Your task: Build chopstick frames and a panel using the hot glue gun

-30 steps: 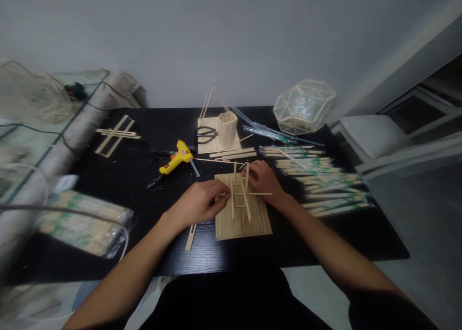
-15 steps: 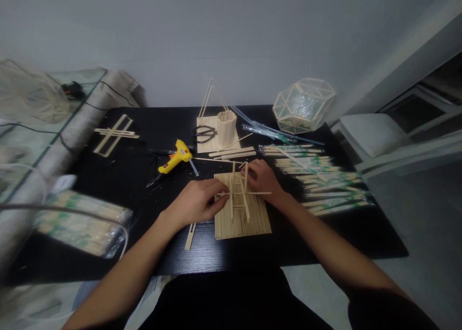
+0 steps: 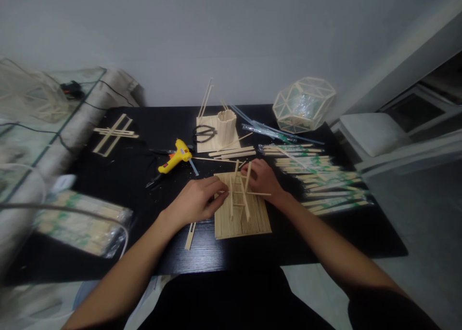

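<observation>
A small ladder-like frame of wooden sticks (image 3: 239, 195) stands on a flat mat of glued sticks (image 3: 241, 220) on the black table (image 3: 144, 176). My left hand (image 3: 197, 202) pinches the frame's left side, fingers closed on a thin cross stick. My right hand (image 3: 263, 178) grips the frame's upper right upright, fingers curled round it. A thin stick pokes out to the right below my right hand.
A yellow glue gun (image 3: 175, 158) lies left of the mat. Behind it stand black scissors (image 3: 204, 133) and a stick cup (image 3: 226, 126). Wrapped chopsticks (image 3: 319, 178) lie to the right, a geometric stick lantern (image 3: 302, 104) at the back right, a chopstick bag (image 3: 81, 224) at left.
The frame's top has tilted slightly to the right between my hands. Both hands stay on it in nearly the same places.
</observation>
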A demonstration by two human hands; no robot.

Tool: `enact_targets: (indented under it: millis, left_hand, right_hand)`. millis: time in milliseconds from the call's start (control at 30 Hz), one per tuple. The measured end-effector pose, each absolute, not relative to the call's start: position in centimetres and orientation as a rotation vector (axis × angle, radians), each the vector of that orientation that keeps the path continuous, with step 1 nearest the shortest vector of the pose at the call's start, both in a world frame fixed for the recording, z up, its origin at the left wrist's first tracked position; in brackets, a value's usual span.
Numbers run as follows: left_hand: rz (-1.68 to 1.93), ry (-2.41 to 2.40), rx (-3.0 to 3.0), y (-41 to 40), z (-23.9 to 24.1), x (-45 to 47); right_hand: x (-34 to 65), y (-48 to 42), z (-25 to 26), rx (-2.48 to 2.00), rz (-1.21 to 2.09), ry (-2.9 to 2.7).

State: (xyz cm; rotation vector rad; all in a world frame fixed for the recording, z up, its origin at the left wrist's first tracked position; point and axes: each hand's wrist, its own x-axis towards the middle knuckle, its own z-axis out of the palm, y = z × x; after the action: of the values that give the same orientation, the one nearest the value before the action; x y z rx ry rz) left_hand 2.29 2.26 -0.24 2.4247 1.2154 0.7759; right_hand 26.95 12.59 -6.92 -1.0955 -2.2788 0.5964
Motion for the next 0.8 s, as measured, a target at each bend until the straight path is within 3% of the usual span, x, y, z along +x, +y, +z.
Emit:
enact_targets:
  millis: [800]
  left_hand:
    - [1.033, 1.380, 2.434, 2.58, -0.23, 1.77]
  right_hand:
    - [26.93, 11.68, -6.00, -0.918, 0.636, -2.379]
